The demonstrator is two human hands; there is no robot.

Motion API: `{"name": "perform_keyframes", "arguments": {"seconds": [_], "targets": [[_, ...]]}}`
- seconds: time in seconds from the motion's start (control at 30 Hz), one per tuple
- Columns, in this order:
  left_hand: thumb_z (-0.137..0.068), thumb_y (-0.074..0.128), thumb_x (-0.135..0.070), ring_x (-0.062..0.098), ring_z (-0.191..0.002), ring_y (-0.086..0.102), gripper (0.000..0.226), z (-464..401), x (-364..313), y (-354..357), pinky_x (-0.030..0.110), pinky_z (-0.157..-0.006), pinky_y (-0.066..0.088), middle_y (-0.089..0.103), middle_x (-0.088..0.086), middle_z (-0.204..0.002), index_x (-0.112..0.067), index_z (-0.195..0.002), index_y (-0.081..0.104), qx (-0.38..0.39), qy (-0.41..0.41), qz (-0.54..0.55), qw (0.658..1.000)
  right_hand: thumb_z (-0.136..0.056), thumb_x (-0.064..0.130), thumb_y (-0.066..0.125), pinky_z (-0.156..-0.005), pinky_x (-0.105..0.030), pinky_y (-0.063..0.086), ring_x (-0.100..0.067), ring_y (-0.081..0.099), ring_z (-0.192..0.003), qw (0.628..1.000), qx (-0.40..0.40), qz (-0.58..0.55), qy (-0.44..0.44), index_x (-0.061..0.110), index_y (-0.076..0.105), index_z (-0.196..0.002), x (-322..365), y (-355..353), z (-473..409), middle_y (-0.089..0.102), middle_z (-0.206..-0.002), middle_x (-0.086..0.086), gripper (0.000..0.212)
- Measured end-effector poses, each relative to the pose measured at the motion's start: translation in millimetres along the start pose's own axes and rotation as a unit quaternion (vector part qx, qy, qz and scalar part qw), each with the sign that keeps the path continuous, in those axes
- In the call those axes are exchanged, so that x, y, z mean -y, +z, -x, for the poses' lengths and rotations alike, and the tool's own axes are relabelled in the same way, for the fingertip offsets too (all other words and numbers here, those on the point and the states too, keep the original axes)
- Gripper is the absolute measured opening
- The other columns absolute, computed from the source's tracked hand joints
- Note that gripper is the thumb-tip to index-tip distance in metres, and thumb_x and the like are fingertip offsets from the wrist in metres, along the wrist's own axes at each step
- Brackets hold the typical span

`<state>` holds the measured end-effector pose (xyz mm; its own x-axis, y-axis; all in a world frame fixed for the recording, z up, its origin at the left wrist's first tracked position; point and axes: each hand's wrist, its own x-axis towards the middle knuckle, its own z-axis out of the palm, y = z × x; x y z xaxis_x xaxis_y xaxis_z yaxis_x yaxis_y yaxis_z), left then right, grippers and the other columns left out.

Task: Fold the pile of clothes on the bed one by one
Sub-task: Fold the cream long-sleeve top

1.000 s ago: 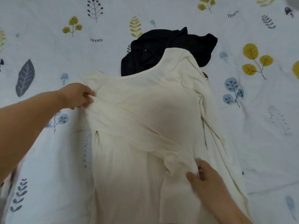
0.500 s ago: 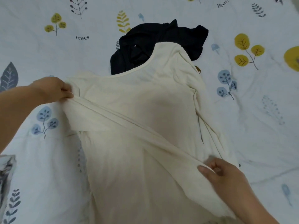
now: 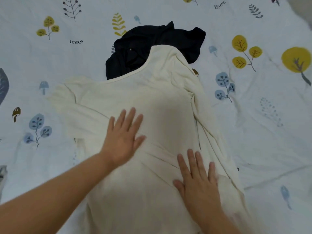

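Cream long-sleeved knit top (image 3: pixel 152 105) spread mid-bed on white leaf-print bedsheet (image 3: pixel 263 135), one sleeve folded across its front. Left hand (image 3: pixel 124 137) flat on that sleeve, fingers straight, grip holding nothing. Right hand (image 3: pixel 196 176) likewise flat, pressing lower front. Crumpled black garment (image 3: pixel 152 46) lies at the neckline, toward the bed's far edge, partly under the top.

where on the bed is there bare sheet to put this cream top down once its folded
Bare sheet lies right of the cream top, and more on its left, out to the sheet's left edge. The far strip beyond the dark garment is also free. The middle is crowded: the cream top overlaps the dark garment, with the left hand and right hand flat on it.
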<state>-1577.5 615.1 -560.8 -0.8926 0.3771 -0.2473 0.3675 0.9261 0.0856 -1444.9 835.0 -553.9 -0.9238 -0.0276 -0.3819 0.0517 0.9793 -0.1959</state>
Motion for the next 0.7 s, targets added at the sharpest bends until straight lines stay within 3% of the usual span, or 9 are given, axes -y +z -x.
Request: {"name": "perform_keyframes", "arguments": {"seconds": [0.1,0.2,0.27,0.4,0.47,0.53,0.57,0.63,0.7], "targets": [[-0.093,0.000,-0.059,0.039,-0.135,0.032,0.073,5,-9,10,0.058,-0.103,0.025,0.031,0.009,-0.150,-0.017,-0.144,0.031,0.037,0.001,-0.019,0.999,-0.096,0.054,0.007,-0.110,-0.048,0.017,-0.023,0.022,-0.140,1.000,-0.017,-0.007,-0.026,0.021,0.034,-0.143,-4,-7,-3,0.042,-0.144,-0.010,0.063],[-0.088,-0.001,-0.062,0.037,-0.141,0.019,0.079,1,-14,4,0.058,-0.109,0.014,0.019,0.009,-0.154,-0.017,-0.147,0.025,0.045,-0.027,0.016,0.998,-0.092,0.035,0.037,-0.096,-0.042,0.044,-0.029,0.052,-0.113,0.986,-0.145,-0.084,0.004,0.013,0.060,-0.119,-18,-37,-9,0.060,-0.121,-0.013,0.042],[-0.088,0.020,-0.051,0.041,-0.134,0.033,0.069,0,-31,-4,0.062,-0.103,0.024,0.036,0.018,-0.146,-0.010,-0.139,0.041,0.031,-0.029,0.035,0.998,-0.091,0.021,0.047,-0.089,-0.040,0.044,-0.031,0.052,-0.103,0.974,-0.163,-0.122,0.097,0.008,0.058,-0.119,-35,-60,-16,0.059,-0.113,-0.015,0.033],[-0.081,0.035,-0.035,0.039,-0.118,0.053,0.053,-5,-73,-18,0.064,-0.092,0.037,0.055,0.020,-0.129,-0.008,-0.121,0.058,0.005,0.020,0.088,0.996,-0.092,0.032,0.051,-0.085,-0.036,0.037,-0.029,0.044,-0.108,0.953,-0.004,-0.137,0.270,0.010,0.048,-0.121,-60,-76,-29,0.050,-0.117,-0.014,0.037],[-0.085,0.038,-0.029,0.034,-0.128,0.044,0.047,-8,-99,-24,0.059,-0.104,0.028,0.047,0.015,-0.138,-0.011,-0.125,0.054,0.000,0.026,0.144,0.989,-0.089,0.026,0.052,-0.079,-0.035,0.041,-0.028,0.050,-0.099,0.952,0.021,-0.159,0.259,0.012,0.053,-0.094,-63,-76,-32,0.054,-0.103,-0.011,0.015],[-0.091,0.043,-0.022,0.027,-0.135,0.032,0.040,-15,-118,-24,0.049,-0.113,0.018,0.039,0.008,-0.144,-0.014,-0.129,0.051,0.010,0.013,0.197,0.980,-0.087,0.020,0.050,-0.064,-0.033,0.042,-0.024,0.054,-0.077,0.947,0.004,-0.205,0.248,0.013,0.047,-0.073,-66,-82,-33,0.055,-0.081,-0.006,0.016],[-0.091,0.044,-0.020,0.025,-0.131,0.035,0.036,-19,-126,-26,0.044,-0.112,0.022,0.043,0.007,-0.140,-0.014,-0.125,0.055,-0.003,0.010,0.224,0.975,-0.088,0.019,0.049,-0.056,-0.031,0.038,-0.019,0.051,-0.068,0.942,-0.010,-0.223,0.252,0.014,0.045,-0.071,-67,-90,-31,0.054,-0.073,-0.004,0.018],[-0.093,0.044,-0.018,0.020,-0.114,0.049,0.029,-26,-139,-35,0.031,-0.099,0.035,0.056,0.003,-0.122,-0.014,-0.114,0.062,-0.015,-0.027,0.315,0.949,-0.091,0.021,0.048,-0.052,-0.030,0.032,-0.016,0.047,-0.062,0.935,-0.065,-0.238,0.256,0.012,0.045,-0.078,-65,-110,-27,0.052,-0.069,-0.003,0.016],[-0.095,0.044,-0.019,0.015,-0.091,0.055,0.022,-32,-149,-54,0.026,-0.082,0.039,0.062,-0.001,-0.100,-0.015,-0.101,0.066,0.020,-0.095,0.452,0.887,-0.091,0.023,0.050,-0.056,-0.032,0.037,-0.019,0.050,-0.064,0.936,-0.123,-0.231,0.236,0.012,0.047,-0.086,-57,-131,-21,0.053,-0.069,-0.001,0.013]]}}
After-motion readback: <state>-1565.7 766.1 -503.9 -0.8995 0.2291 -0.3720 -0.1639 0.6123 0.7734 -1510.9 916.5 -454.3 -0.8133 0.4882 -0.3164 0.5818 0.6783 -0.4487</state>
